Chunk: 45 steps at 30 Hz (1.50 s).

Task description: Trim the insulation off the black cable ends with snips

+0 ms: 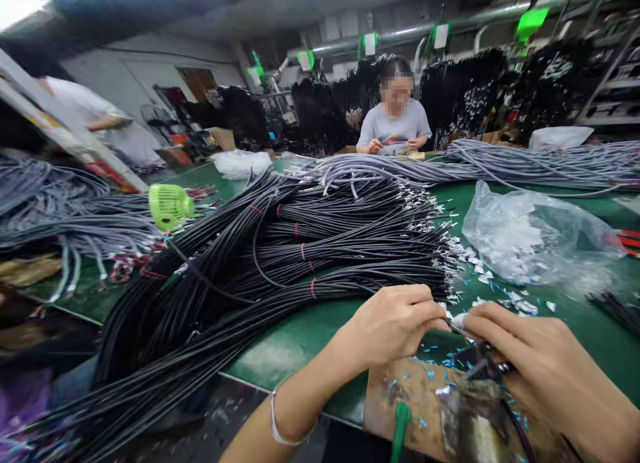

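Observation:
My left hand (397,320) is closed in a pinch at the front of the table, on what looks like a thin cable end (453,324). My right hand (533,353) meets it fingertip to fingertip, also pinched. Something white (459,320) shows at its fingertips; whether it is foil or a finger cover I cannot tell. Just left of and behind my hands lie bundles of black cables (280,270), tied with red bands, their stripped white ends facing right. Under my right hand stands a small dark fixture (480,403) on a wooden board (390,400), partly hidden.
Blue and white scraps (520,303) litter the green table (285,343). A clear plastic bag (540,230) with white scraps lies at right. Grey cables (380,166) run across the back; a green fan (170,206) stands left. A person (395,120) sits opposite, another (90,110) far left.

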Motion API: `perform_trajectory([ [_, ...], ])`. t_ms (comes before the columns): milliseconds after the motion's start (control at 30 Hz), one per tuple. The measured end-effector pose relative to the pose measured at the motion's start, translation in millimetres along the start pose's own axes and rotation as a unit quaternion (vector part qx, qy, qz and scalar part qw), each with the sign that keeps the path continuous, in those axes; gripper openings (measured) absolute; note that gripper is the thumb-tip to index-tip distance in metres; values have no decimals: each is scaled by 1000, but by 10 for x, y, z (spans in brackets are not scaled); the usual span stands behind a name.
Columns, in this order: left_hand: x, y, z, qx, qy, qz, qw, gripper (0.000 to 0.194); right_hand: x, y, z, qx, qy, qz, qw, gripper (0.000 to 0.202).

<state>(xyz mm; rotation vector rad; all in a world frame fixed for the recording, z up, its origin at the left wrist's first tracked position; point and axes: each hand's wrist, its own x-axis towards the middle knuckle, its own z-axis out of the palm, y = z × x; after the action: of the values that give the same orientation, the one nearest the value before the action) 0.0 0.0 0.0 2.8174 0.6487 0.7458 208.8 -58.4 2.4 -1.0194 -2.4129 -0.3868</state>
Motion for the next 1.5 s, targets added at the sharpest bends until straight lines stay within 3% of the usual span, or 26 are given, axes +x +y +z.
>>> perform_trajectory([
  [300, 2, 21, 56, 53, -28, 5, 998, 32, 52, -36, 94, -31, -21, -43, 998, 29],
  [567, 6, -28, 26, -79, 9, 25, 996, 19, -38, 71, 99, 134, -82, 49, 986, 32],
  [700, 17, -50, 20, -209, 68, 34, 975, 12, 65, 82, 83, 288, -105, 109, 946, 18],
  [800, 31, -55, 41, -262, 121, 19, 957, 11, 144, 82, 130, 401, -101, 184, 892, 12],
  [900, 43, -37, 71, -262, 182, -11, 948, 15, 174, 72, 183, 504, -108, 265, 815, 22],
  [967, 47, -14, 96, -219, 218, -30, 951, 13, 171, 47, 194, 515, -94, 313, 793, 24],
  [1067, 45, 13, 158, -91, 223, -40, 970, 14, 141, -22, 189, 417, -37, 368, 830, 23],
  [1167, 46, 17, 244, 57, 174, -69, 981, 22, 89, -80, 204, 341, -11, 386, 857, 23],
  [1233, 52, 11, 293, 89, 156, -84, 980, 23, 56, -79, 223, 323, 12, 403, 856, 21],
  [1300, 62, 10, 314, 48, 171, -76, 981, 18, 39, -46, 230, 281, 73, 414, 863, 16],
  [1400, 74, 21, 286, -36, 218, -66, 973, 13, 43, 3, 195, 197, 151, 338, 908, 11],
  [1500, 71, 26, 233, -69, 224, -60, 970, 15, 63, -12, 149, 175, 143, 221, 949, 27],
])
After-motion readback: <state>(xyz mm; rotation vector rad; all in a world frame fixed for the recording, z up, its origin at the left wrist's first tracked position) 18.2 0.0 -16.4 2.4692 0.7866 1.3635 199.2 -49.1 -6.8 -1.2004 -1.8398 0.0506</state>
